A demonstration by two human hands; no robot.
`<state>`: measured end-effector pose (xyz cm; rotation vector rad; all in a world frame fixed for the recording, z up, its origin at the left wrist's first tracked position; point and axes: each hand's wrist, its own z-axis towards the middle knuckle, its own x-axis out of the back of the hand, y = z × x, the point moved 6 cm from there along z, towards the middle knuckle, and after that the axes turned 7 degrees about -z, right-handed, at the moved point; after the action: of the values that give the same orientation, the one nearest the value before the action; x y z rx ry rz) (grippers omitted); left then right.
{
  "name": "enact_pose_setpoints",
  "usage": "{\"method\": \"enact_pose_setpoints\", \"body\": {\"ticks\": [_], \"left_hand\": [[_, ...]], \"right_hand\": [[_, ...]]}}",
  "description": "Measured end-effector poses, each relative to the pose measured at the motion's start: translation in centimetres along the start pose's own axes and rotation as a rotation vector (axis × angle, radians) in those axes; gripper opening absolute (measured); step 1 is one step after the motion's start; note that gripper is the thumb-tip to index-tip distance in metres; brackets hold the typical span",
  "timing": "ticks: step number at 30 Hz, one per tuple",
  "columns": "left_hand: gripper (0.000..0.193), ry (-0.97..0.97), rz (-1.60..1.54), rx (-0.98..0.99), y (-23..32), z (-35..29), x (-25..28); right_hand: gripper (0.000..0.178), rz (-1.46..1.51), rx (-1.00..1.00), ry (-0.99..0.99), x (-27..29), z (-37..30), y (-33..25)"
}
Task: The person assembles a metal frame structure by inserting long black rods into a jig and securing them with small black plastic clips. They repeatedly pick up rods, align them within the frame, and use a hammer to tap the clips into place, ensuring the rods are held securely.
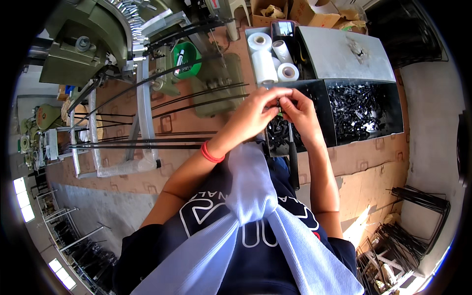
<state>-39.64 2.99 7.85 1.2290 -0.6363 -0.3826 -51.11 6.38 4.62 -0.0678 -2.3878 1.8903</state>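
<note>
My left hand (255,114), with a red band around its wrist, meets my right hand (301,114) above the near edge of a dark partitioned bin (326,114). The fingers of both hands are curled and pinched together around something small and dark, too hidden to name. Below the fingers a long thin tool with a black handle (293,164) points down toward my body; whether a hand grips it I cannot tell. Small black parts (279,133) lie in the compartment under my hands. More black plastic pieces (356,108) fill the compartment to the right.
White rolls (265,66) stand in the bin's far left compartment, beside a grey metal lid (346,51). At left is a green machine (81,44) with a green bowl (187,61). Long black rods (187,140) cross a metal frame (143,98). Cardboard boxes (314,14) sit behind.
</note>
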Motion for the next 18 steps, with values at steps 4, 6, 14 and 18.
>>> {"method": "enact_pose_setpoints", "body": {"ticks": [4, 6, 14, 18], "left_hand": [[0.035, 0.007, 0.224, -0.098, -0.2, -0.3, 1.0], [0.025, 0.01, 0.058, -0.02, -0.8, 0.1, 1.6], [0.011, 0.241, -0.318, 0.145, -4.1, 0.6, 6.4], [0.019, 0.454, -0.2, 0.127, -4.4, 0.5, 9.1]], "right_hand": [[0.025, -0.293, 0.097, -0.049, -0.3, 1.5, 1.0], [0.028, -0.439, 0.104, -0.08, -0.7, 2.2, 0.9], [0.018, -0.3, 0.181, 0.05, -3.6, 4.4, -2.5], [0.015, 0.07, 0.159, -0.034, -5.7, 8.4, -1.0]]}}
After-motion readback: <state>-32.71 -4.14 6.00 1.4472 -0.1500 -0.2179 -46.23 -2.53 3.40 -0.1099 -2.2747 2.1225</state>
